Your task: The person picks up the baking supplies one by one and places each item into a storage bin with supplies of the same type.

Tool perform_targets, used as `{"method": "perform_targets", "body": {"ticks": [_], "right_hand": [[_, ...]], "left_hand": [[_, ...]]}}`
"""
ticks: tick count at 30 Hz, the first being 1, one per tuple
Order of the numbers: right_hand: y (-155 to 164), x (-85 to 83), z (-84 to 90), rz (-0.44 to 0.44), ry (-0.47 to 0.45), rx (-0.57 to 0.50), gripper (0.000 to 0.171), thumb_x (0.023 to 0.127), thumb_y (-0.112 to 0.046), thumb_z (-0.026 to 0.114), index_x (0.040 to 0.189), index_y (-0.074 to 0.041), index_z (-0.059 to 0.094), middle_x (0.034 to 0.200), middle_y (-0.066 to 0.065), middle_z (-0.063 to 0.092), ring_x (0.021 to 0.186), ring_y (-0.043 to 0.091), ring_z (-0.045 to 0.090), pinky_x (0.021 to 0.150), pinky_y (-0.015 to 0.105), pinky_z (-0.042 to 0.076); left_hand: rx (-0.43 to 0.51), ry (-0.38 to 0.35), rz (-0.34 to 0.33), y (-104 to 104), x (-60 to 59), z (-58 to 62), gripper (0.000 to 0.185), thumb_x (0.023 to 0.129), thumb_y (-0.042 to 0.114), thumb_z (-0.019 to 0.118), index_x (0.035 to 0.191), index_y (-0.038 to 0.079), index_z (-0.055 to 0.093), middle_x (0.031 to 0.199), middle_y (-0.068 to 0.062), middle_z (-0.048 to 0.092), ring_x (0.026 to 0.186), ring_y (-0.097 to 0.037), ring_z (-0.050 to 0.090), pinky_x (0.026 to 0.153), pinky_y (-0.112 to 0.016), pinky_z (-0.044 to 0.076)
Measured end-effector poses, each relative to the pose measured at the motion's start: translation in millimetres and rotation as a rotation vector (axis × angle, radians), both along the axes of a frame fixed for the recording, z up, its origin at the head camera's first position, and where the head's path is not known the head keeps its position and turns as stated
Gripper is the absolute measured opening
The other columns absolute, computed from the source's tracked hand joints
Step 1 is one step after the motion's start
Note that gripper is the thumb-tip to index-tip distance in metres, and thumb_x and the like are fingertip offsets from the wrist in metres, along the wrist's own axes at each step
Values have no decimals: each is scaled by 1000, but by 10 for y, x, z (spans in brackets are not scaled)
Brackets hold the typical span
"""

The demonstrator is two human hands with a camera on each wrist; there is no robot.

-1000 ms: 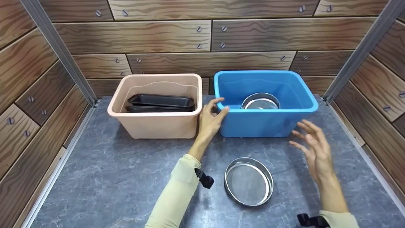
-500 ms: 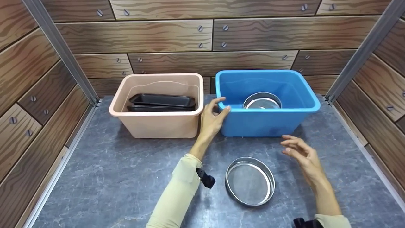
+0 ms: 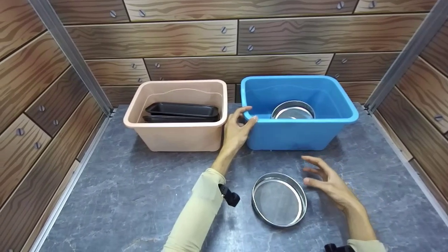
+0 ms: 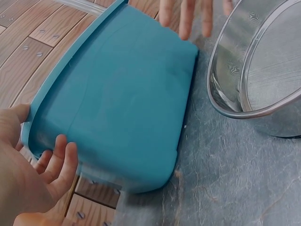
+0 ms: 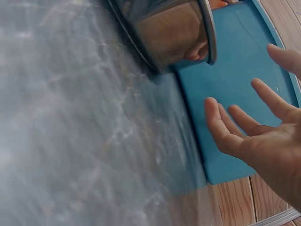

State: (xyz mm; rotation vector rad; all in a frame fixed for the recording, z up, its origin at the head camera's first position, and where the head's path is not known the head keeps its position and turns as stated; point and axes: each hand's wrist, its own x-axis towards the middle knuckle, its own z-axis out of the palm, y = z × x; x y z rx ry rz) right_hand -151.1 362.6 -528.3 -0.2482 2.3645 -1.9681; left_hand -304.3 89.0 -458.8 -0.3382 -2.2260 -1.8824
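My left hand [image 3: 235,132] holds the near-left corner of the blue bin [image 3: 288,135], its thumb on the rim and its fingers curled about the edge, as the left wrist view also shows. On the table in front of the bin lies a round metal sieve [image 3: 278,202], mesh visible inside its steel rim. Just right of this sieve is my right hand [image 3: 329,183], fingers spread and slightly bent, holding nothing and apart from the sieve. A second round metal sieve [image 3: 294,112] sits inside the blue bin, its lower part hidden by the front wall.
A pinkish-beige bin [image 3: 176,138] stands left of the blue one, with black rectangular pans [image 3: 183,109] stacked inside. The grey marbled table [image 3: 129,196] is enclosed by wood-patterned walls [image 3: 189,38] at the back and sides.
My right hand has moved down and left, from beside the blue bin's right corner to near the sieve on the table. The left hand has kept its place on the bin.
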Motion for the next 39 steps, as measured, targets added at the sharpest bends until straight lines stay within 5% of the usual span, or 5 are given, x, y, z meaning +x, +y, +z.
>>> {"method": "perform_targets", "body": {"ticks": [5,13,18,27,39], "right_hand": [[-19,15,-38,78,-79,-10,69,89,-1,67,149,-14,35,155,10,26,134,38,37,91,42,55],[-30,-19,-74,229,57,102,63,86,1,67,144,-9,43,154,19,30,129,48,40,99,41,48],[-46,-21,-90,256,78,162,57,84,-3,70,138,-10,52,153,15,35,127,41,46,102,47,45],[-107,8,-98,257,44,291,49,85,-14,75,131,-17,60,134,2,58,127,19,49,105,21,38],[-138,19,-126,233,29,304,52,86,-15,73,136,-19,57,139,0,55,131,11,45,105,18,37]], "left_hand": [[26,-19,-12,19,-3,5,39,84,30,77,122,25,66,104,-7,54,59,-6,51,47,-21,49],[26,-11,-5,11,-18,18,39,84,29,77,121,24,67,104,-9,54,61,-6,50,51,-18,47],[44,-26,-14,8,-10,13,39,85,29,76,122,24,66,108,-15,54,58,-6,51,47,-21,49],[31,-32,-22,1,-2,20,39,85,31,76,122,26,66,105,-6,53,58,-7,51,42,-24,51],[45,-48,-14,19,8,8,39,84,31,76,122,27,66,104,-3,52,60,-8,55,41,-31,53]]}}
